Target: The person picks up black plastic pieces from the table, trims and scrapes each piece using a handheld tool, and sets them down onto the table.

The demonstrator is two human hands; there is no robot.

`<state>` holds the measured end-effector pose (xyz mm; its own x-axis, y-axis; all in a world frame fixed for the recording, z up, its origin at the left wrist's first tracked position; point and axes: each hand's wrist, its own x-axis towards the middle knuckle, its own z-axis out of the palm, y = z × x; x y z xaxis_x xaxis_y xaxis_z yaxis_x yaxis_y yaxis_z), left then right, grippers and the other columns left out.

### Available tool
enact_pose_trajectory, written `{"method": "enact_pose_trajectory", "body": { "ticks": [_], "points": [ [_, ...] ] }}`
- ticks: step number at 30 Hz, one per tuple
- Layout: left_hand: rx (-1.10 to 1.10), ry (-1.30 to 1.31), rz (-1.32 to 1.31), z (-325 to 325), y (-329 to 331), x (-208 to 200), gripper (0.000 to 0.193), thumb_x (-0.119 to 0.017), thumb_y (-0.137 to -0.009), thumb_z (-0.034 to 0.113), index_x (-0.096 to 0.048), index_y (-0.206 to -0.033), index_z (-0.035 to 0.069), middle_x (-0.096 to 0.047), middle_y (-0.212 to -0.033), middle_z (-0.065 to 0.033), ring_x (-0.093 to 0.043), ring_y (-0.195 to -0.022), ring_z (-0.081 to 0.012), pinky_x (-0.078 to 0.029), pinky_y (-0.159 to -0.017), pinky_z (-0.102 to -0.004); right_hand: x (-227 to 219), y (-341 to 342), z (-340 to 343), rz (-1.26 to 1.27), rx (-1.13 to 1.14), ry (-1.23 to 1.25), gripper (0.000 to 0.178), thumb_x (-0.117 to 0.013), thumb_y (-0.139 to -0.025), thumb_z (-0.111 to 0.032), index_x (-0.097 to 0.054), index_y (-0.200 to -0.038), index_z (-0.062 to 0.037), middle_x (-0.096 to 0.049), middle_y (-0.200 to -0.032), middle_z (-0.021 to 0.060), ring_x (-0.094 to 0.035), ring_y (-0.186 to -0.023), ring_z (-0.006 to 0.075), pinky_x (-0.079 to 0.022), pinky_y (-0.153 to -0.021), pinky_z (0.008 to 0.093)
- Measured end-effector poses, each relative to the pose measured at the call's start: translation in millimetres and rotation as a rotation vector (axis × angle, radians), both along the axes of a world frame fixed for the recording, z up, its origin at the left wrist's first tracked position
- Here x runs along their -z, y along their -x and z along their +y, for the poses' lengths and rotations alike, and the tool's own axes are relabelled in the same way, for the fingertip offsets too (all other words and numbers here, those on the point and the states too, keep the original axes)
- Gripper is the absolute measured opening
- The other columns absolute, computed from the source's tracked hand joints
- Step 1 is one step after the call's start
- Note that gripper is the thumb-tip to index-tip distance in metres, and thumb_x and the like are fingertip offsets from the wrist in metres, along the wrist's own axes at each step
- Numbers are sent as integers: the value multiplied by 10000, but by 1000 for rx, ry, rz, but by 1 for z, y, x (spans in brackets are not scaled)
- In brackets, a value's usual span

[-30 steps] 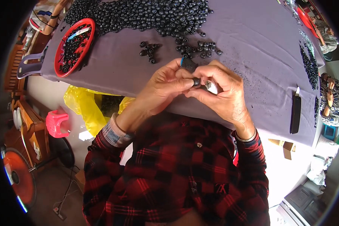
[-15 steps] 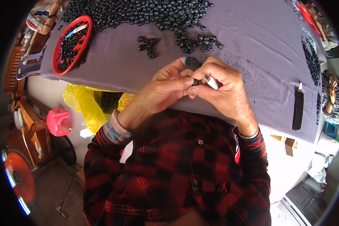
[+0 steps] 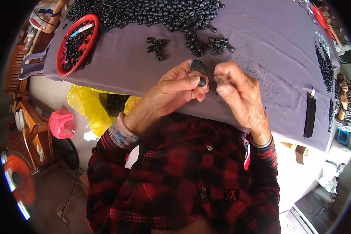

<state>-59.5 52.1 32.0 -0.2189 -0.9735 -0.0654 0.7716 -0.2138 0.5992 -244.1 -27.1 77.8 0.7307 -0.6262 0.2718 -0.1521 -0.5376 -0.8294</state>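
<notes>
Between the thumb and fingers of my left hand (image 3: 163,87) is a small round black rubber-like piece (image 3: 202,82). A black, blue-edged finger cover (image 3: 199,66) sits on my left index finger. Just to the right, apart from the left hand, my right hand (image 3: 241,93) is closed in a pinch. A small greyish end shows between its thumb and fingers; the rest is hidden. Beyond my hands lie small clusters of black round pieces with hollow centres (image 3: 218,45), and a large heap of them (image 3: 156,13) covers the far part of the table.
On the purple tablecloth (image 3: 132,74) stands a red basin (image 3: 93,33) with black bits and a light blue-handled tool. A black-handled knife (image 3: 310,115) lies at the right. Dark crumbs dot the cloth. Below the edge hangs a yellow bag (image 3: 85,107), near a pink stool (image 3: 61,124).
My right hand has moved right, away from my left hand, and its white slim tool is no longer plainly visible. The black piece in my left hand now shows more fully.
</notes>
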Motion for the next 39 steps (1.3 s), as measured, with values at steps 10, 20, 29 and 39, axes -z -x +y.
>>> {"method": "enact_pose_trajectory", "body": {
  "ticks": [10, 20, 29, 39],
  "points": [
    [-29, 12, 62, 0, -1, 3, 221, -584, -932, 94, -480, -1126, 68, -593, -924, -47, -606, -806, -119, -522, -751, -291, 5, -10, 4, -33, -31, 353, 224, -758, -709, -53, -620, -885, -55, -584, -700, 53, -593, -546, 202, -460, -489, 310],
    [-18, 27, 49, 0, -3, 8, 227, -578, -928, 75, -479, -1132, 57, -625, -1012, -84, -619, -834, -130, -534, -768, -293, 6, -10, 4, -27, -26, 320, 224, -760, -731, -52, -646, -924, -49, -594, -710, 55, -601, -558, 192, -464, -500, 296],
    [38, 1, -137, 12, 13, 6, 365, -653, -860, 64, -469, -1175, 74, -631, -940, -103, -609, -858, -187, -510, -756, -346, 9, 1, -25, -136, 294, -62, 118, -667, -895, -152, -650, -897, -35, -596, -682, 18, -510, -643, 61, -468, -602, 230],
    [-31, -8, -152, -1, -7, 12, 370, -652, -873, 83, -448, -1182, 68, -600, -966, -68, -600, -879, -167, -511, -766, -311, 3, -4, -1, 51, 20, 110, 302, -776, -705, -13, -655, -980, -39, -593, -786, 34, -560, -661, 114, -446, -578, 247]
  ]
}}
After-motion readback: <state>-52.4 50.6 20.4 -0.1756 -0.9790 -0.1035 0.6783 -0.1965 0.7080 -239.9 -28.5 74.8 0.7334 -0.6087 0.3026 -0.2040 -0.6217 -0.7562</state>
